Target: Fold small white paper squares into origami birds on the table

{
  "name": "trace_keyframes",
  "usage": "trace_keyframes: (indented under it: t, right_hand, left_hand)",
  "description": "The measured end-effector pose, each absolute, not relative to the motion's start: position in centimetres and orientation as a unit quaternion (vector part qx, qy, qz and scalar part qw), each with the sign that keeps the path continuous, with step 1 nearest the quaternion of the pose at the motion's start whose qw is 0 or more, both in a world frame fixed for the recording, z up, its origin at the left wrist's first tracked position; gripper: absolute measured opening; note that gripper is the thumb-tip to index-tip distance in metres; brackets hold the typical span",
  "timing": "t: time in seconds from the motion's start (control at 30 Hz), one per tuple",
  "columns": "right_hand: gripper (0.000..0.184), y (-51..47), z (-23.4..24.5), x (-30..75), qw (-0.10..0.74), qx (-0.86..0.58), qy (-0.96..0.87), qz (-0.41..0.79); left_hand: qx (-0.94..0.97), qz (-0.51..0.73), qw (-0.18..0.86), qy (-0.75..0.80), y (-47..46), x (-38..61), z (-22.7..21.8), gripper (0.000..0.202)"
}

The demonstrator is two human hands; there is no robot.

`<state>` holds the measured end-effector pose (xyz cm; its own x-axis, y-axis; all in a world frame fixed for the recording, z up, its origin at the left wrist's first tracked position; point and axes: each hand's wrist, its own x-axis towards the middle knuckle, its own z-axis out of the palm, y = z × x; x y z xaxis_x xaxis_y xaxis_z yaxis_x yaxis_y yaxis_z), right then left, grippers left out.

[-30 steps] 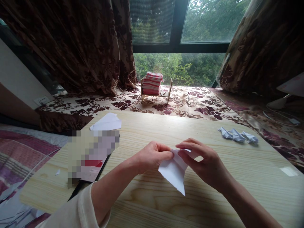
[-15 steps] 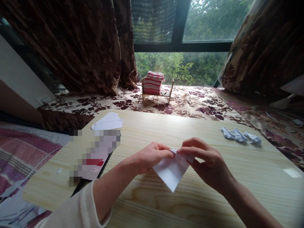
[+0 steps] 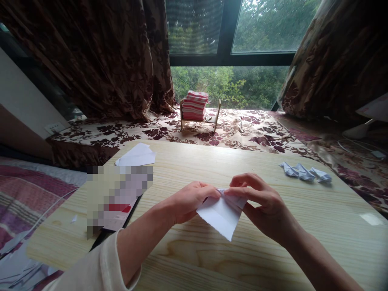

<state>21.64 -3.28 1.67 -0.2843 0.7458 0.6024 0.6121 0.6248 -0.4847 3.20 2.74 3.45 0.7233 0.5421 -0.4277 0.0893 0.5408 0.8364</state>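
Between my two hands is a piece of white paper [image 3: 222,218], folded along its upper edge, with its pointed lower corner hanging toward me above the table. My left hand [image 3: 192,201] pinches the paper's upper left edge, thumb on top. On the other side, my right hand [image 3: 260,198] grips the upper right part between thumb and fingers, the index finger pressing near the middle of the fold. The fingertips behind the paper are hidden.
Several folded white paper pieces [image 3: 306,173] lie at the table's right. White paper sheets [image 3: 136,154] rest at the far left, behind a blurred tablet-like device [image 3: 121,214]. A small rack [image 3: 216,119] holding striped cloths [image 3: 195,106] stands on the window ledge beyond the wooden table [image 3: 182,161].
The paper has turned slightly between my hands, its lower corner swinging to the right and a little up. Both hands keep their grip in nearly the same place.
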Motion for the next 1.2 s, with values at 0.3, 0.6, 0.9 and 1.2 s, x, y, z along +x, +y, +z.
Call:
trace_keyframes:
  t: [0.3,0.6,0.9,1.2]
  right_hand:
    - [0.039,-3.25,2.02,21.56,0.418,-0.423,-0.801,0.071]
    - [0.032,-3.28,2.1,21.68,0.412,-0.427,-0.802,0.069]
    - [0.042,-3.2,1.96,21.91,0.397,-0.42,-0.812,0.083]
    - [0.044,-3.17,1.87,21.98,0.392,-0.421,-0.812,0.1]
  left_hand:
    - [0.465,0.151,0.803,0.34,2.79,3.18,3.54,0.014]
    - [0.458,0.153,0.809,0.334,2.75,3.33,3.41,0.013]
    - [0.431,0.171,0.816,0.347,2.6,3.36,3.42,0.011]
    - [0.405,0.201,0.82,0.35,2.56,3.5,3.45,0.019]
